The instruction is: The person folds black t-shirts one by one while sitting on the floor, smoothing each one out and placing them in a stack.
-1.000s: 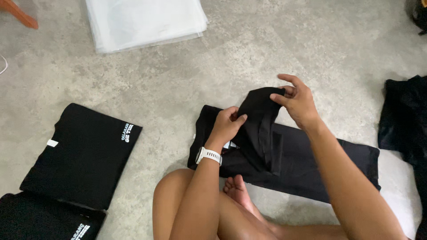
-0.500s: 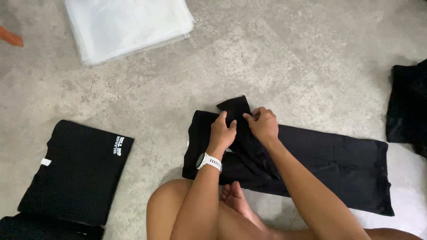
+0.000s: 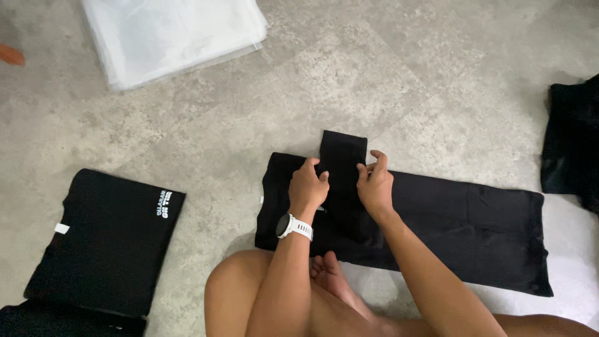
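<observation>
On the grey stone floor (image 3: 399,81), the black garment (image 3: 462,218) lay as a long band, partly folded; both hands, left hand (image 3: 308,187) and right hand (image 3: 375,186), pressed flat its turned-up strip (image 3: 342,156), with further folds seemingly left.

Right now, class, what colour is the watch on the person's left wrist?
White: the watch shows best in the head view, above the black garment.

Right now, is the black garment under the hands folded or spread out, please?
Partly folded: the black garment lies as a long strip, one flap turned across it under both hands.
</observation>
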